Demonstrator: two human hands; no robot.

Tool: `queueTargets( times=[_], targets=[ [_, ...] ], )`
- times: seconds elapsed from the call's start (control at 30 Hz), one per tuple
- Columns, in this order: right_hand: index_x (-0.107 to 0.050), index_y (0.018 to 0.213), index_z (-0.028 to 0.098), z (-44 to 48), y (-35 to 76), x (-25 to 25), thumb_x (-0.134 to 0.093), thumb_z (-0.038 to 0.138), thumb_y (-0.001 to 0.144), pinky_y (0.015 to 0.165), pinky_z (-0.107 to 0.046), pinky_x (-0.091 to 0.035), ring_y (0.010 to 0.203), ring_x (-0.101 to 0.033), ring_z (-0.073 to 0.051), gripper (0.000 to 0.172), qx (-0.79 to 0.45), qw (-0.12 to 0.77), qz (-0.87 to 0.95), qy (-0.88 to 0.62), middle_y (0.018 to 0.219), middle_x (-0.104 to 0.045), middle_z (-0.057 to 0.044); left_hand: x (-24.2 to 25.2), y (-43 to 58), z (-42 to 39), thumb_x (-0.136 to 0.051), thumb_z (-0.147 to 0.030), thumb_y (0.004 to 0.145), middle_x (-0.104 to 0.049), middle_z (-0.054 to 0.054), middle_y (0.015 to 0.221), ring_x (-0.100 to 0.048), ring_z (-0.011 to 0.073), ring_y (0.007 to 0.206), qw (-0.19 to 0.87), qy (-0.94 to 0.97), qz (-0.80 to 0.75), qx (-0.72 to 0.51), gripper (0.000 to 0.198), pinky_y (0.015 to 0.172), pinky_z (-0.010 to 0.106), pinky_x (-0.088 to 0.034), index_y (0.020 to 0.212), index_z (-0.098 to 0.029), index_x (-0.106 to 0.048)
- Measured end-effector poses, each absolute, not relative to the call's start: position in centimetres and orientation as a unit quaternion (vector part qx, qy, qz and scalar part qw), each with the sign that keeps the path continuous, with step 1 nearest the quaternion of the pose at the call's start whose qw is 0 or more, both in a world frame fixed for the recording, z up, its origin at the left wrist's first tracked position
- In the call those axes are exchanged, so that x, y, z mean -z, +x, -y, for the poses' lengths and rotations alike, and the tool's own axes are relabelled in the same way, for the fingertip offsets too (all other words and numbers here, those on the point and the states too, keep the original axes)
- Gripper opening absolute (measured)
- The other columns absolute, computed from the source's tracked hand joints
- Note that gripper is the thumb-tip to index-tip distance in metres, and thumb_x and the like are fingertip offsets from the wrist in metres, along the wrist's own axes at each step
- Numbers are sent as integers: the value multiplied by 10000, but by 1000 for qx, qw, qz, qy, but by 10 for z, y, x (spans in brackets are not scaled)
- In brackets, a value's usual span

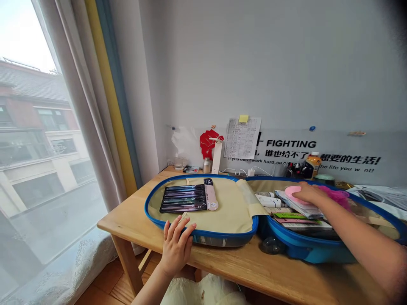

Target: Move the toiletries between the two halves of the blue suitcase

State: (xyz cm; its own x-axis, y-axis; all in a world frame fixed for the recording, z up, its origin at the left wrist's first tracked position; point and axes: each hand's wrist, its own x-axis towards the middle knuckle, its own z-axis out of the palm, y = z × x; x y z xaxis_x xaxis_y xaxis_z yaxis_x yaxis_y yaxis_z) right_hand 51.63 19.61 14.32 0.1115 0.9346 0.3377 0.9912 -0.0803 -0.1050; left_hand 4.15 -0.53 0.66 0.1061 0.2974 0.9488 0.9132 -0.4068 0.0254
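Observation:
A suitcase with a blue rim lies unfolded on the desk. My left hand rests on the near rim of its left half, fingers spread. In that half, a flat pack of toothbrushes with a pink card lies on the cream lining. Over the packed right half, my right hand has its fingers closed on a smooth pink rounded object. Beneath it sits a white plastic packet. A bright pink mesh bath puff is beside the hand, partly hidden by it. White tubes lie left of the packet.
The wooden desk carries the suitcase. A suitcase wheel shows by the hinge. Behind stand a small metallic bottle, a white upright stand, a charger and an orange bottle. Papers lie at right; curtains hang left.

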Motion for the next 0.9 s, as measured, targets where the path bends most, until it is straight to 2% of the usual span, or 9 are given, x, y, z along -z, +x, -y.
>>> queueTargets(
  times=[0.07, 0.13, 0.23, 0.33, 0.47, 0.57, 0.67, 0.73, 0.9],
  targets=[
    [-654, 1198, 62, -192, 513, -147, -618, 353, 791, 748, -443, -497, 1007, -680, -371, 502, 68, 140, 620, -769, 1123, -642, -346, -8, 42, 6, -470, -155, 926, -692, 50, 1211, -492, 186, 1328, 312, -677, 446, 495, 334, 1220, 386, -176, 1184, -262, -654],
    [-647, 1224, 42, -189, 510, -152, -594, 325, 794, 774, -428, -495, 1045, -676, -367, 517, 41, 136, 598, -789, 1153, -637, -357, -10, 43, 6, -472, -144, 921, -694, 47, 1206, -491, 181, 1327, 313, -676, 445, 497, 331, 1217, 375, -178, 1170, -260, -658],
    [-655, 1218, 104, -188, 504, -164, -560, 282, 856, 812, -380, -506, 1016, -685, -285, 414, 9, 154, 575, -804, 1153, -673, -268, -13, 45, 7, -470, -137, 921, -700, 45, 1191, -488, 168, 1326, 307, -673, 440, 510, 327, 1218, 355, -170, 1155, -256, -663],
    [-598, 1260, 182, -192, 487, -183, -555, 346, 929, 878, -379, -521, 994, -661, -197, 372, -6, 196, 563, -803, 1202, -664, -137, -14, 47, 7, -472, -149, 929, -706, 36, 1172, -490, 159, 1321, 298, -669, 439, 521, 311, 1219, 343, -162, 1140, -261, -671],
    [-524, 1372, 140, -203, 425, -203, -492, 226, 941, 817, -287, -523, 955, -664, -168, 441, -56, 256, 665, -700, 1243, -660, -169, -15, 47, 7, -472, -161, 933, -705, 33, 1178, -498, 161, 1313, 297, -669, 438, 522, 314, 1219, 348, -162, 1144, -271, -676],
    [-594, 1321, 189, -213, 348, -203, -549, 167, 876, 766, -230, -522, 875, -676, -134, 449, -120, 249, 768, -577, 1156, -720, -87, -13, 46, 7, -467, -165, 936, -703, 35, 1186, -500, 165, 1313, 298, -670, 436, 521, 320, 1219, 355, -165, 1154, -274, -675],
    [-666, 1211, 196, -222, 265, -194, -631, 180, 843, 806, -260, -540, 871, -672, -137, 370, -152, 214, 840, -476, 1070, -735, -51, -11, 46, 7, -476, -174, 935, -702, 35, 1193, -509, 167, 1308, 298, -670, 442, 516, 323, 1216, 358, -176, 1172, -275, -670],
    [-660, 1176, 176, -227, 217, -186, -645, 266, 879, 825, -314, -556, 901, -667, -148, 310, -150, 187, 873, -424, 1069, -714, -59, -10, 46, 6, -481, -181, 933, -702, 37, 1195, -523, 173, 1295, 299, -667, 446, 516, 331, 1214, 370, -185, 1187, -281, -667],
    [-590, 1247, 181, -224, 146, -167, -595, 412, 928, 967, -461, -516, 1120, -603, -211, 394, -55, 157, 908, -384, 1276, -605, -91, -8, 46, 5, -475, -194, 934, -697, 45, 1203, -527, 186, 1290, 303, -663, 442, 522, 338, 1213, 393, -193, 1197, -284, -667]
  ],
)
